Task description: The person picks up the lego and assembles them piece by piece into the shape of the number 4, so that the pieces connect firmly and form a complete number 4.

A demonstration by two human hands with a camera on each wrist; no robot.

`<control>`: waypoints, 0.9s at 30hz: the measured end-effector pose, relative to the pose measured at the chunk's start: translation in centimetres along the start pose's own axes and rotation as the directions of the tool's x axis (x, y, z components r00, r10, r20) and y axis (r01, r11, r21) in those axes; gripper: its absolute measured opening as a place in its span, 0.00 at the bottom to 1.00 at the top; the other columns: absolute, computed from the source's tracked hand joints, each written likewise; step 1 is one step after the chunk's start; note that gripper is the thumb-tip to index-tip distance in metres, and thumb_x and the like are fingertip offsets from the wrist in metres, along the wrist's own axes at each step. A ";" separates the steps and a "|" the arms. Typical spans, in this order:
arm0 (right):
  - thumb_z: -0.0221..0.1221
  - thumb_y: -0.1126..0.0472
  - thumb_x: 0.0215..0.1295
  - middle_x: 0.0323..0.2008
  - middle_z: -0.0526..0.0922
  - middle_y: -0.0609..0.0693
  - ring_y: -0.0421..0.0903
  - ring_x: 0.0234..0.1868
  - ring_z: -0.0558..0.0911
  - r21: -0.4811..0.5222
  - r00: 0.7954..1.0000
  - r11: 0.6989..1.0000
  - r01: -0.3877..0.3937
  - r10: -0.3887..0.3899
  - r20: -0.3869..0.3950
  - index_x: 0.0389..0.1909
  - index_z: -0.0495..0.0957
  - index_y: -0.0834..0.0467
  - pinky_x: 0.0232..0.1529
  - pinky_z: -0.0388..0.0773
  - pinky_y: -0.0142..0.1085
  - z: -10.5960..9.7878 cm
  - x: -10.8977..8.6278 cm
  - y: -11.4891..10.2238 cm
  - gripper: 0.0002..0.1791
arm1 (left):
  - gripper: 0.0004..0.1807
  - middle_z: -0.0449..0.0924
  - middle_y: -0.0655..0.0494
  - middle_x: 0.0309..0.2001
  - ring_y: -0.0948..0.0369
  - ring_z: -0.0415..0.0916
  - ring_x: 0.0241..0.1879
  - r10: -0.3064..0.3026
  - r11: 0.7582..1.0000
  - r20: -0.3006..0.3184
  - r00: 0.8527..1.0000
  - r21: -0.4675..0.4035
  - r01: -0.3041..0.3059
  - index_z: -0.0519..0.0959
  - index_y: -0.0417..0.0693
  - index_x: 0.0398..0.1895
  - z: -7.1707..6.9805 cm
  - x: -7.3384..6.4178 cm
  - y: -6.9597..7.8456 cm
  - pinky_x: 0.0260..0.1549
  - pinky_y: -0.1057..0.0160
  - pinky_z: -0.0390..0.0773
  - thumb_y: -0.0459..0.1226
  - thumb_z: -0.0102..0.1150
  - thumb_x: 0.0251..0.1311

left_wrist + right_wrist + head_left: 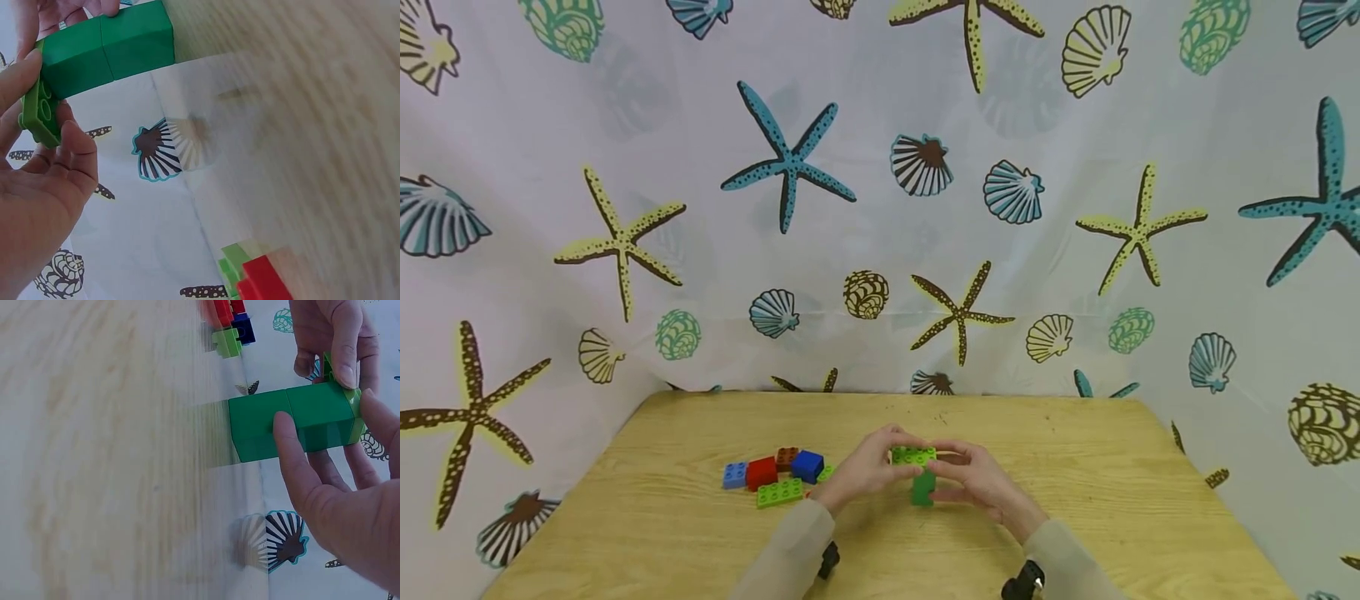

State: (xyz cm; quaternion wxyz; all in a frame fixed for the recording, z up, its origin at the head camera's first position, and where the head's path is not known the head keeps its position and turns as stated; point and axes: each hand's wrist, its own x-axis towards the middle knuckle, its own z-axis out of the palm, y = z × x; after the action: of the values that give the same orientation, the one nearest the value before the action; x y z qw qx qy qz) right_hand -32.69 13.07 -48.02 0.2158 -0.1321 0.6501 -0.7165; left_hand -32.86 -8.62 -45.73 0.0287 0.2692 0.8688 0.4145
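Two dark green toy bricks (922,490) stand stacked upright on the table. Across their top lies a flat lime green brick (913,456), its left part jutting out past the stack. My left hand (868,467) pinches that overhanging part; its studless underside (45,112) shows in the left wrist view. From the other side my right hand (981,482) holds the stack, one finger laid along the dark green face (259,422) in the right wrist view. Another fingertip of the right hand is at the lime brick's end.
Left of my hands lies a loose group of bricks: a light blue one (735,475), a red one (762,473), a brown one (787,458), a blue one (808,466) and a lime one (780,492). A patterned curtain (865,233) hangs behind the wooden table (685,542).
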 end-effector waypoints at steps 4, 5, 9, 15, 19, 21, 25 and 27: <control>0.60 0.58 0.68 0.60 0.74 0.62 0.54 0.55 0.80 -0.018 1.000 1.000 0.007 -0.007 -0.002 0.69 0.62 0.66 0.54 0.78 0.53 0.1 0.0 -0.1 0.33 | 0.24 0.78 0.54 0.56 0.53 0.73 0.55 0.009 1.000 0.007 1.000 -0.012 -0.009 0.76 0.53 0.62 -0.3 -0.1 -0.1 0.53 0.45 0.74 0.44 0.64 0.62; 0.61 0.58 0.68 0.60 0.74 0.62 0.53 0.55 0.80 -0.024 1.000 1.000 0.007 -0.007 -0.003 0.69 0.62 0.66 0.54 0.78 0.53 0.0 -0.1 -0.1 0.33 | 0.26 0.78 0.53 0.57 0.53 0.73 0.57 0.006 1.000 0.002 1.000 -0.015 -0.006 0.75 0.53 0.64 -0.4 -0.1 -0.1 0.54 0.45 0.74 0.45 0.65 0.62; 0.61 0.56 0.68 0.61 0.73 0.62 0.52 0.55 0.80 -0.056 1.000 0.998 0.011 -0.011 0.002 0.69 0.62 0.65 0.53 0.78 0.55 0.0 -0.1 -0.4 0.33 | 0.30 0.78 0.52 0.57 0.54 0.74 0.55 -0.032 0.999 -0.025 0.999 -0.044 0.031 0.71 0.56 0.67 -1.0 -0.4 -0.5 0.47 0.51 0.77 0.48 0.65 0.61; 0.59 0.56 0.70 0.60 0.74 0.60 0.47 0.54 0.79 -0.099 1.000 0.995 -0.009 0.009 0.003 0.68 0.65 0.61 0.51 0.79 0.55 0.1 -0.2 -0.7 0.29 | 0.28 0.80 0.55 0.53 0.59 0.75 0.48 -0.068 0.996 -0.050 0.996 -0.060 0.065 0.74 0.59 0.64 -1.7 -1.1 -1.4 0.45 0.56 0.76 0.52 0.64 0.61; 0.59 0.55 0.70 0.59 0.74 0.59 0.48 0.55 0.77 -0.106 1.000 0.994 -0.017 0.016 -0.005 0.68 0.65 0.62 0.50 0.80 0.54 0.3 -0.1 -0.8 0.30 | 0.26 0.82 0.58 0.50 0.61 0.77 0.46 -0.060 0.997 -0.073 0.996 -0.056 0.056 0.76 0.59 0.62 -2.2 -1.6 -1.6 0.43 0.57 0.76 0.52 0.63 0.62; 0.59 0.54 0.69 0.59 0.74 0.58 0.49 0.56 0.77 -0.107 1.000 0.994 -0.018 0.017 -0.013 0.67 0.65 0.63 0.49 0.81 0.54 0.3 0.0 -0.7 0.31 | 0.25 0.82 0.58 0.49 0.61 0.77 0.46 -0.057 0.997 -0.084 0.995 -0.060 0.053 0.77 0.59 0.61 -2.5 -1.9 -1.5 0.43 0.57 0.75 0.52 0.62 0.62; 0.61 0.54 0.68 0.59 0.75 0.57 0.46 0.54 0.78 -0.097 1.000 0.995 -0.008 0.006 -0.022 0.66 0.66 0.64 0.49 0.81 0.51 0.4 0.1 -0.6 0.31 | 0.20 0.83 0.60 0.46 0.61 0.76 0.44 -0.062 0.996 -0.097 0.993 -0.062 0.056 0.79 0.59 0.57 -3.0 -2.5 -1.6 0.42 0.58 0.76 0.52 0.61 0.64; 0.61 0.55 0.68 0.57 0.76 0.56 0.44 0.52 0.79 -0.085 1.000 0.996 -0.001 -0.001 -0.023 0.66 0.66 0.64 0.50 0.81 0.49 0.4 0.1 -0.4 0.30 | 0.18 0.83 0.61 0.45 0.61 0.76 0.43 -0.059 0.997 -0.100 0.993 -0.061 0.053 0.80 0.58 0.54 -3.2 -2.7 -1.8 0.42 0.58 0.77 0.51 0.61 0.64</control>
State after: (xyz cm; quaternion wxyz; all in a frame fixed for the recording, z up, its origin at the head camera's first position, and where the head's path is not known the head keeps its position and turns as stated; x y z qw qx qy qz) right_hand -32.65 12.70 -47.53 0.2023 -0.1331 0.6824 -0.6897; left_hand -32.21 -13.12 -45.42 0.0038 0.2224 0.8640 0.4516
